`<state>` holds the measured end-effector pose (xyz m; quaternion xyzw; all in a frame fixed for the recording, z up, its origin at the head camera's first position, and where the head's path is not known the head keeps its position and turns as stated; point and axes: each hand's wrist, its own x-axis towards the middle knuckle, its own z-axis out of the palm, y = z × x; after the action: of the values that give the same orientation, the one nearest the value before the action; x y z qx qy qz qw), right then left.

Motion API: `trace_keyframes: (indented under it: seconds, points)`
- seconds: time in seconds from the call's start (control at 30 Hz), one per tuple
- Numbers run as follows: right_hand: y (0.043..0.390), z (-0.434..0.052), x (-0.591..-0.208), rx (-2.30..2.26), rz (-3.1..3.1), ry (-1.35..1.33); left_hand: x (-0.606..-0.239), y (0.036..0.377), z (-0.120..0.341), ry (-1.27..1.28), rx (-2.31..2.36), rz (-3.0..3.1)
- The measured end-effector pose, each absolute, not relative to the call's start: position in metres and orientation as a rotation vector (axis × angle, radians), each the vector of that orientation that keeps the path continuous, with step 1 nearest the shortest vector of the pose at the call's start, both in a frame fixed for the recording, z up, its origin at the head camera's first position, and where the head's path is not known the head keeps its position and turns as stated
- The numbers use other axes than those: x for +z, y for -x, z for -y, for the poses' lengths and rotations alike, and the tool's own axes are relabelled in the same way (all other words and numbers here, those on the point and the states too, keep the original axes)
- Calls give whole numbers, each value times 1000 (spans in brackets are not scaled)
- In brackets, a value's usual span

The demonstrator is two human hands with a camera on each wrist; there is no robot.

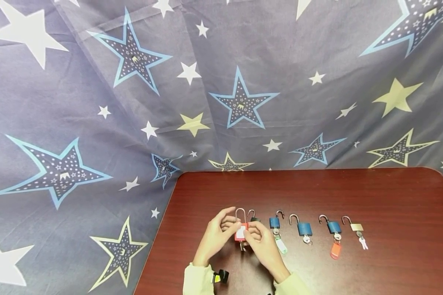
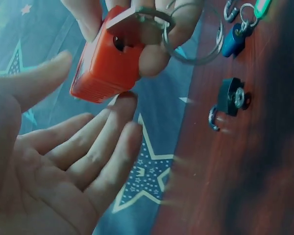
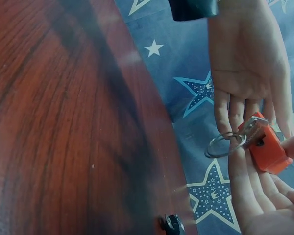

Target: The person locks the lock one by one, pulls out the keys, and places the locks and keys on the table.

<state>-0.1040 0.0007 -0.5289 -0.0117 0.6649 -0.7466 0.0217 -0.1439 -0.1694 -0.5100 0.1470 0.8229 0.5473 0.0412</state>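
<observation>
The right hand (image 1: 261,242) pinches the red lock (image 1: 240,232) at the lower centre of the head view. The left hand (image 1: 215,237), thumb and fingers apart, is at its left side. Farther right, three blue locks (image 1: 304,229) and a brass lock (image 1: 356,227) lie on the table (image 1: 402,262).

And there's the red padlock (image 2: 104,66), pinched upright in the right hand (image 1: 263,244), shackle (image 1: 240,209) on top, white label (image 1: 240,232) showing, key (image 2: 132,18) and ring (image 2: 196,61) at its underside.
</observation>
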Motion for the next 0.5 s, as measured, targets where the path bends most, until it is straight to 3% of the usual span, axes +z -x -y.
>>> trace_keyframes:
  seconds: [0.5]
  points:
    - [100, -1, -532, -2287, -2033, 25, -515, 142, 171, -450, 1931, -2364]
